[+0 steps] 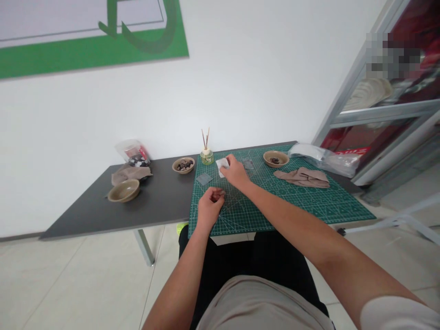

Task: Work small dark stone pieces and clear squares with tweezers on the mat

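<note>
My right hand reaches over the green cutting mat and pinches a small white bag near the mat's far left corner. Closer to me, my left hand is curled over the mat with small dark pieces in its fingers. A small grey square pouch lies flat on the mat just left of the white bag. Another clear pouch lies right of my right hand.
On the dark table stand a bowl of dark pieces, an empty tan bowl, a reed diffuser, a beige cloth and a plastic bag. On the mat: another bowl, beige cloth. Clear bags lie far right.
</note>
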`<action>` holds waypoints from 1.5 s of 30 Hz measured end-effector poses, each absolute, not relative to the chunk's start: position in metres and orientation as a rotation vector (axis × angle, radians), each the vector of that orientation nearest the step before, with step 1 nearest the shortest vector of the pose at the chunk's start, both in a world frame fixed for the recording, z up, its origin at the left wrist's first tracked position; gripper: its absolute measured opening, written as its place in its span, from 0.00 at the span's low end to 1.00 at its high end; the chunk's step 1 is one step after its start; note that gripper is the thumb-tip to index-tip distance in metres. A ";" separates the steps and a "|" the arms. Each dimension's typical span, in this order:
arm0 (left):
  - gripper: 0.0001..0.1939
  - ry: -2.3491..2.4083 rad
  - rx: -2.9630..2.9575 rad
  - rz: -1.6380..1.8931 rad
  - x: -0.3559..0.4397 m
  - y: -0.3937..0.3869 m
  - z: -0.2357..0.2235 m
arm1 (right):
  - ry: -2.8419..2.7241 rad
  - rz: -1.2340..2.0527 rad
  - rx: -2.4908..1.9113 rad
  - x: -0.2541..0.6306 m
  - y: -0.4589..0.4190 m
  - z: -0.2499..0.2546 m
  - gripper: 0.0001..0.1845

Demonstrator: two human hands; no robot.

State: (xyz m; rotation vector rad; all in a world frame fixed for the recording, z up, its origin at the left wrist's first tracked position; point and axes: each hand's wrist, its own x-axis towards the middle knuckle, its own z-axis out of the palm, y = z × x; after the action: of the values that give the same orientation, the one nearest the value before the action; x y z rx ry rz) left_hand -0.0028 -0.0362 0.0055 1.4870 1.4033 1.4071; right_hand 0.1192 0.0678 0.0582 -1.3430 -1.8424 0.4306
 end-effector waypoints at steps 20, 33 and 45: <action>0.09 1.415 1.529 1.384 -0.003 -0.042 0.011 | -2.271 0.224 -1.631 0.053 0.103 0.053 0.18; 0.07 1.342 1.472 1.481 -0.005 -0.045 0.009 | -2.236 0.277 -1.826 0.037 0.110 0.040 0.24; 0.06 1.249 1.420 1.560 -0.008 -0.047 0.006 | -2.645 0.175 -1.456 0.025 0.098 0.042 0.30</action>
State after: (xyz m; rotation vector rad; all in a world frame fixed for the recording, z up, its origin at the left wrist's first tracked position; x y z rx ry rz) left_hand -0.0078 -0.0465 0.0056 1.4195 1.2493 1.5595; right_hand 0.0246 0.0984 0.0424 -1.4558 -2.6447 0.1752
